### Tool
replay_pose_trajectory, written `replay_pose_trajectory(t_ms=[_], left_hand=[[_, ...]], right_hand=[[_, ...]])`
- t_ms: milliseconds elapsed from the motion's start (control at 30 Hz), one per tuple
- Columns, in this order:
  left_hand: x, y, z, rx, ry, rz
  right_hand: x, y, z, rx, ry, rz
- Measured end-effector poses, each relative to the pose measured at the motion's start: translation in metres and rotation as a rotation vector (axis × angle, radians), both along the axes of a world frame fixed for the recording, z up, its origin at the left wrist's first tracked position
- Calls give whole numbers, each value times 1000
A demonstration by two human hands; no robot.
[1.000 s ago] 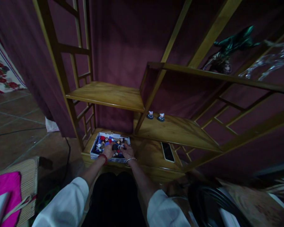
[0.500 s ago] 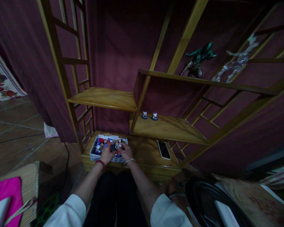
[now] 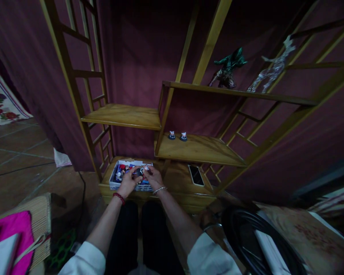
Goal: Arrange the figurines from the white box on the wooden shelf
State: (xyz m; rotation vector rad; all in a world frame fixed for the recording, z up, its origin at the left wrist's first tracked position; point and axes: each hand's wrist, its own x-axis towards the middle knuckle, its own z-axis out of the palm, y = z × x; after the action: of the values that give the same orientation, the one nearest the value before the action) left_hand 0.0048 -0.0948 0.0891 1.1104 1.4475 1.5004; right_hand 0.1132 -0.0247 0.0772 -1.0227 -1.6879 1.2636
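Over a white box [image 3: 112, 185] of small colourful figurines [image 3: 122, 170], both of my hands grip one small figurine [image 3: 140, 172] with a dark base and a pale upper part. My left hand [image 3: 129, 182] has its fingers closed on the dark base side. On the other side, my right hand [image 3: 154, 178] pinches the pale part. The fingers cover much of the figurine. Two similar figurines, a left one [image 3: 171, 135] and a right one [image 3: 184, 136], stand upright on the middle shelf [image 3: 200, 149].
A phone [image 3: 196, 175] lies on the bottom board right of the box. The upper right shelf holds a green-and-bronze statuette [image 3: 229, 68] and a clear one [image 3: 271, 70]. Wooden posts and lattice frame the shelves. A black coiled hose [image 3: 232, 229] sits at lower right, a pink cloth [image 3: 21, 225] at lower left.
My hands have risen slightly above the box with the figurine between them. The whole view has shifted a little, moving the shelves leftward.
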Motion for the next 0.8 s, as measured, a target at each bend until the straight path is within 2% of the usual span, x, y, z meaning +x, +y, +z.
replay_pose_trajectory(t_ms=[167, 300, 600, 800], left_hand=[[4, -9, 2, -20, -49, -28], [8, -15, -2, 37, -255, -45], [5, -16, -29, 41, -743, -26], [2, -13, -50, 19, -968, 13]], right_hand=[[1, -2, 0, -74, 23, -22], [1, -3, -1, -105, 27, -3], [-3, -4, -8, -120, -59, 26], [-8, -1, -18, -13, -214, 17]])
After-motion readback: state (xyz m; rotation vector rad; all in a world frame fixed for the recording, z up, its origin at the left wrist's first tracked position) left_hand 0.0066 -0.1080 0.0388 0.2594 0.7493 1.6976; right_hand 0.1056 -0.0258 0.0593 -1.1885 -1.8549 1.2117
